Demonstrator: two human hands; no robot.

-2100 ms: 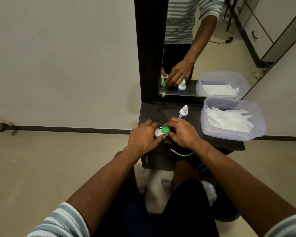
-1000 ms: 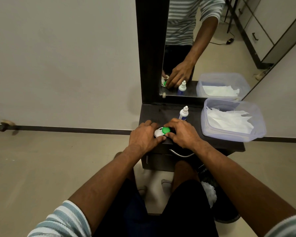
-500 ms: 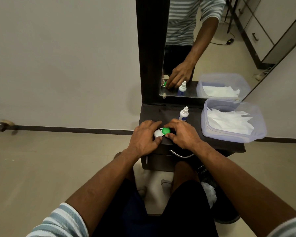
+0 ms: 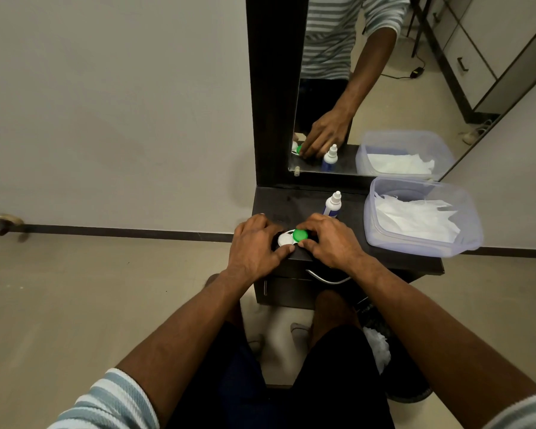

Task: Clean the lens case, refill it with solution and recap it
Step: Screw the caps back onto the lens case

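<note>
The lens case (image 4: 292, 237) lies on the dark dresser top (image 4: 294, 202) near its front edge, with a white cap (image 4: 285, 239) on the left well and a green cap (image 4: 300, 235) on the right. My left hand (image 4: 256, 247) steadies the case at the white-cap side, thumb against its front. My right hand (image 4: 330, 239) has its fingers closed around the green cap. A small white-and-blue solution bottle (image 4: 332, 205) stands upright just behind my right hand.
A translucent plastic tub (image 4: 464, 243) holding white tissues sits on the right of the dresser top. A tall mirror (image 4: 384, 88) in a dark frame rises behind. A drawer handle (image 4: 328, 278) lies below the front edge. Beige floor spreads to the left.
My left hand has slid back a little, so the white cap shows more fully. My right hand stays on the green cap. The bottle and tub have not moved.
</note>
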